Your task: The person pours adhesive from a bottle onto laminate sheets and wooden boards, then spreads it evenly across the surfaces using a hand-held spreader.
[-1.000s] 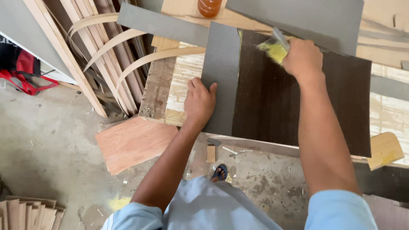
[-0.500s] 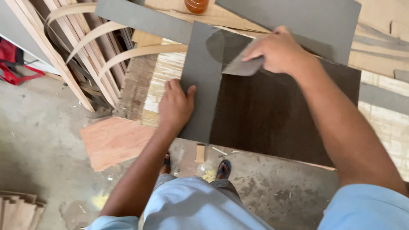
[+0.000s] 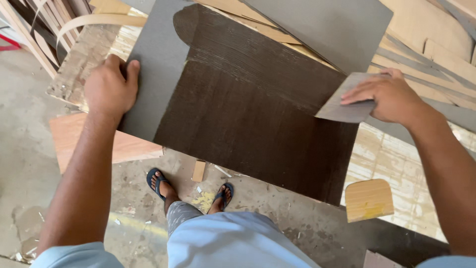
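Note:
A grey laminate sheet (image 3: 158,64) lies on the workbench, most of its face coated with a dark brown ridged layer (image 3: 253,104). My left hand (image 3: 111,87) presses flat on the sheet's bare grey left edge. My right hand (image 3: 389,97) grips a small grey scrap piece (image 3: 344,101) like a spreader, resting at the sheet's right edge where the dark coat ends.
Another large grey sheet (image 3: 327,25) lies behind. Plywood offcuts (image 3: 369,198) and a reddish board (image 3: 74,139) flank the bench. Bent wood strips (image 3: 99,20) lean at top left. My feet in sandals (image 3: 161,181) stand on the concrete floor among scraps.
My right hand has swept from the sheet's upper middle to its right edge with the grey scrap, and the dark coat now covers more. The left hand stays pressed on the left edge.

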